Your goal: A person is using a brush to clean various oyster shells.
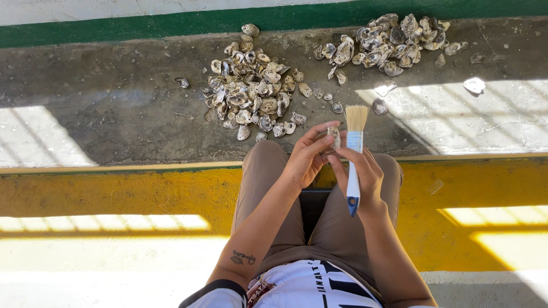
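A small grey-white oyster shell (333, 137) is pinched between the fingers of the left hand (305, 159), which is raised over the knees with the wrist bent and the forearm angled up from the near left. A flat paintbrush with pale bristles and a white, blue-tipped handle (354, 165) is gripped upright by the closed fingers of the right hand (365, 177), bristles pointing far, just beside the shell. Farther off, on the grey concrete floor (114, 102), two heaps of rough grey oyster shells are spread: one to the left (251, 91) and one to the far right (388, 43).
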